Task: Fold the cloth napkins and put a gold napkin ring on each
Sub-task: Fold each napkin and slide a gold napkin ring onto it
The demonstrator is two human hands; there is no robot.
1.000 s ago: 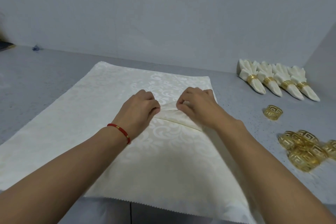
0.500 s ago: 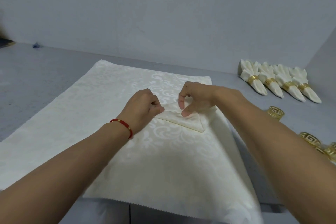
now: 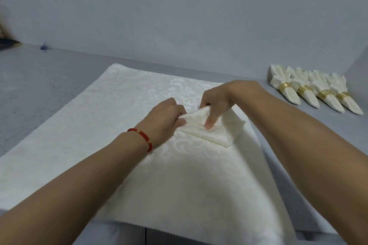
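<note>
Four finished napkins (image 3: pixel 316 90) already lie in a row at the far right of the table (image 3: pixel 49 77), each folded to a cone and wearing its gold ring (image 3: pixel 285 87). We judge the task well along but not done: a fifth napkin (image 3: pixel 207 127) sits mid-fold between our hands, on top of the large cream damask cloth (image 3: pixel 99 125) that covers the middle of the table, and it has no ring yet.

Our left hand (image 3: pixel 164 119), red bracelet (image 3: pixel 141 138) at the wrist, has its grip curled tight, pinching the napkin's left corner. Our right hand (image 3: pixel 217 103) arches over the top, fingers hooked behind the raised fold and thumb pressing down on its front face.

No loose rings show in this view, so we would have to look aside for one. Nothing blocks the fold itself; the damask cloth beneath is smooth. A small blue scrap (image 3: pixel 44 46) lies far off by the wall (image 3: pixel 179 26), well apart from our work.
</note>
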